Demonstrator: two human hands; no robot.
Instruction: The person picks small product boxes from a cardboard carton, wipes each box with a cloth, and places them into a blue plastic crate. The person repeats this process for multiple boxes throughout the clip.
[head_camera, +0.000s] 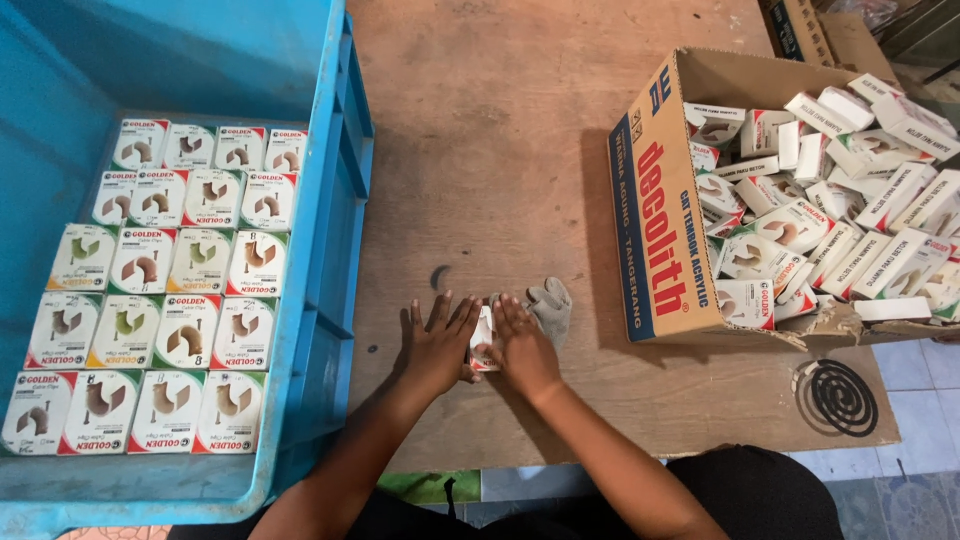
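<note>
Hands: a seated worker's left hand (437, 345) and right hand (522, 348) meet on the wooden table (480, 150), pressed flat against either side of one small white box (483, 338), fingers straight and close together, clamping it between the palms.
Step in hand: by the look of it, the box is being squared up or closed, upright between the hands; its flaps are too small to make out.
Box, placed: at the table's near edge, midway between the blue crate (320, 250) to its left and the cardboard carton (665, 220) to its right.
Beside the box: a grey glove (550, 305) lies just right of the right hand; a dark coil (836, 397) sits well to the right, at the table's near corner.
Crate: left of the box, holding flat rows of matching packets (160, 300), windows up.
Carton: right of and beyond the box, heaped with loose packets (840, 200).
Next move calls for: likely a firm one-handed grip and a reach left to an open slot in the rows.
</note>
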